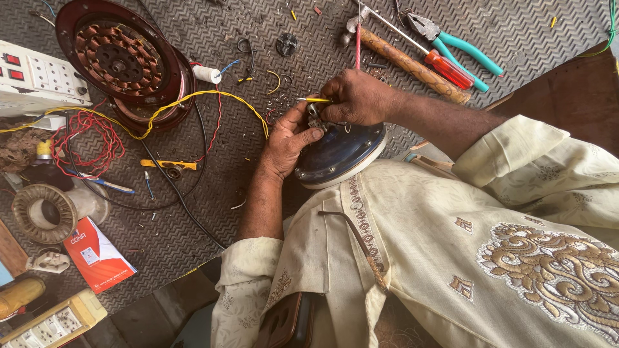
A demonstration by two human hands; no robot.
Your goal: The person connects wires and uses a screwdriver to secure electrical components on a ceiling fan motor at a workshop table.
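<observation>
Head view, looking down on a seated person's lap and a ribbed floor mat [213, 45]. The left hand [287, 143] steadies a round, dark blue metal housing [338, 156] resting against the person's cream embroidered garment [451, 258]; its thumb and fingers pinch a small metal part on the housing's upper edge. The right hand [358, 96], just above that pinch, closes around a yellow-handled tool [316, 100] whose tip points left. Beyond the right hand lie a wooden-handled hammer [412, 64], a red screwdriver [445, 67] and teal pliers [461, 48]. Well left of the grip sits a copper-wound fan stator [119, 58], trailing yellow wire [193, 96].
</observation>
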